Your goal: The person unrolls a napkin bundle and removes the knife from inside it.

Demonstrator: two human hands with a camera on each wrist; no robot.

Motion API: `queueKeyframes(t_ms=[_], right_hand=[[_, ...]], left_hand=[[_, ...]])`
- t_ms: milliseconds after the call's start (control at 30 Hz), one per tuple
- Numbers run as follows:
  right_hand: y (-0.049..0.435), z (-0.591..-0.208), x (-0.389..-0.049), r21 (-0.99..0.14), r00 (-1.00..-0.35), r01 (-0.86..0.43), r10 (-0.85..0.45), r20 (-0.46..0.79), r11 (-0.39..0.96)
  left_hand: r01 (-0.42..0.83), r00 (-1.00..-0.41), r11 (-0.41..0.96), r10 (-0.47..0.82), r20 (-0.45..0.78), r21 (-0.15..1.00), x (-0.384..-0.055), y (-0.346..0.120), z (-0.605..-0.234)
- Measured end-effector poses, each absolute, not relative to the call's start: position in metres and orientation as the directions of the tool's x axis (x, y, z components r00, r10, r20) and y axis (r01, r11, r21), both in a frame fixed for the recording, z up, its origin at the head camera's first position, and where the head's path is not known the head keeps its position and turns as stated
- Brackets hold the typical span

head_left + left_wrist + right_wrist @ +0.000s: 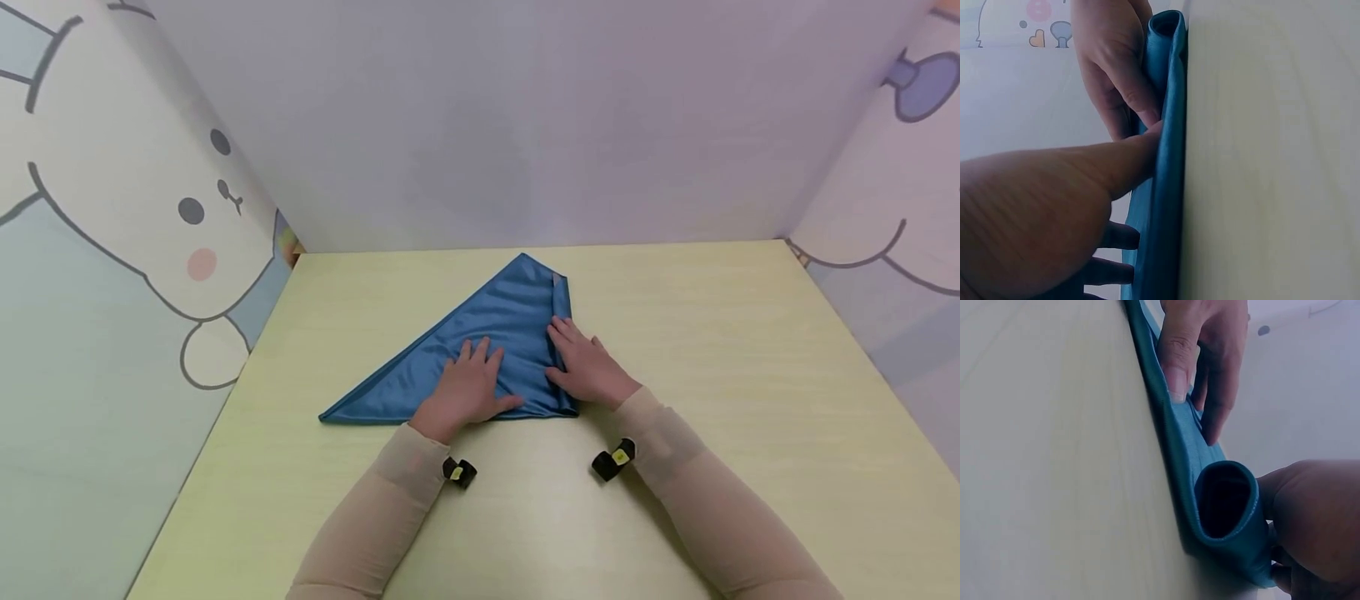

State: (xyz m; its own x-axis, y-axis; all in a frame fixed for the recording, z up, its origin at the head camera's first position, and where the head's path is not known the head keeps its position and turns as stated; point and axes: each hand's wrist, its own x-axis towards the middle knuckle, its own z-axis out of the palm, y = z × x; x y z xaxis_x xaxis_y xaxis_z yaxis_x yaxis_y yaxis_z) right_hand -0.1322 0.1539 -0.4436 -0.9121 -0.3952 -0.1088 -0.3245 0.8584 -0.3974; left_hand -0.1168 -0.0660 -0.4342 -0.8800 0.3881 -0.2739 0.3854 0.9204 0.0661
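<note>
A shiny blue cloth [491, 312] lies folded on the table, with a long point to the left and a peak at the far side. Its right edge is turned over into a loose roll [1227, 500], whose open end shows in the right wrist view. My left hand [468, 387] rests on the cloth's near middle, fingers spread and thumb out to the right. On the rolled edge lies my right hand [592, 364], its fingers extended over the fold and its thumb nearer to me. The right fingertips are partly hidden in the right wrist view.
The pale yellow wooden table [712, 333] extends around the cloth on all sides. A plain light back wall [480, 125] stands behind it, and side panels with cartoon drawings [150, 183] flank it. Each wrist carries a small black camera [613, 460].
</note>
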Motion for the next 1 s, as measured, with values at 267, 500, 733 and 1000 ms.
queueKeyframes(t_ms=[267,500,733,1000], right_hand=[[0.157,-0.437,-0.13,-0.4,-0.912,-0.318,-0.393,-0.118,0.859],[0.161,-0.435,-0.131,-0.398,-0.913,-0.307,-0.386,-0.134,0.864],[0.162,-0.434,-0.133,-0.395,-0.911,-0.312,-0.39,-0.135,0.864],[0.166,-0.432,-0.131,-0.402,-0.908,-0.308,-0.393,-0.146,0.862]], left_hand=[[0.388,-0.881,0.92,0.386,-0.272,0.05,-0.117,-0.065,-0.432],[0.384,-0.882,0.922,0.385,-0.272,0.06,-0.117,-0.065,-0.431],[0.377,-0.888,0.924,0.379,-0.261,0.059,-0.117,-0.066,-0.432],[0.388,-0.884,0.92,0.388,-0.263,0.054,-0.116,-0.065,-0.435]])
